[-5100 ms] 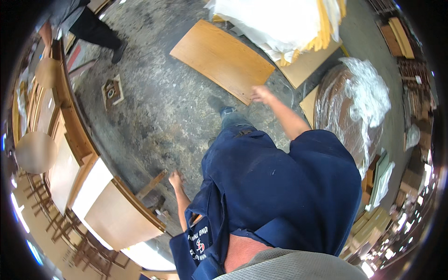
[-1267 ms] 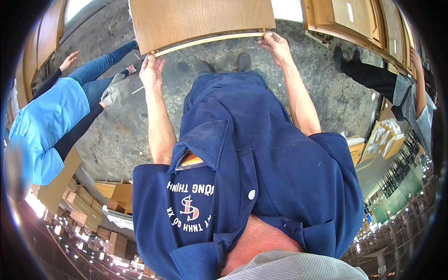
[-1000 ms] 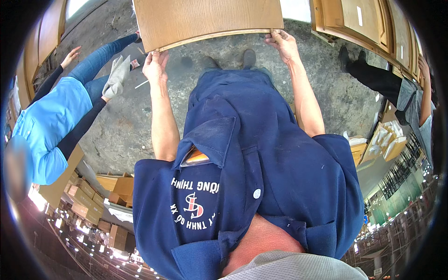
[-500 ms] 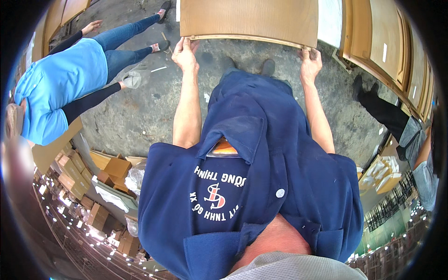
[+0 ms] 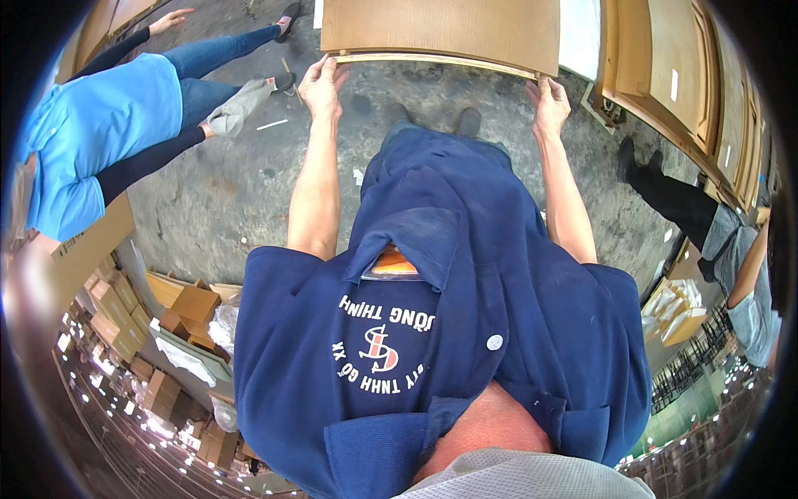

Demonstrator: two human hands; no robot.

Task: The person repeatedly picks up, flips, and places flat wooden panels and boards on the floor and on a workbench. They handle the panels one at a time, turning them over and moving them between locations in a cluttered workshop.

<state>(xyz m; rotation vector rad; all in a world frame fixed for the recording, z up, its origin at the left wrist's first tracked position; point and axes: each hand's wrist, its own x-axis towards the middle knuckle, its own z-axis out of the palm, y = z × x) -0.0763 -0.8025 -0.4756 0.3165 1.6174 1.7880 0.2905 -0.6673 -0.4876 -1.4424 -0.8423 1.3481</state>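
Left hand (image 5: 321, 87) and right hand (image 5: 549, 106) grip the pale strip (image 5: 416, 57) at its ends, along the near edge of the wooden panel (image 5: 440, 29); whether they also clamp the panel cannot be told. Uneven lifting could skew the strip, pinching either hand against the panel.

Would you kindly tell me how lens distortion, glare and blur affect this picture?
In the head view, corners are black and wooden furniture at right bows with the rim; head view, lower left: white specks glare; head view, left edge: a pale smear; head view, top: left hand, right hand and wooden panel look fairly sharp.
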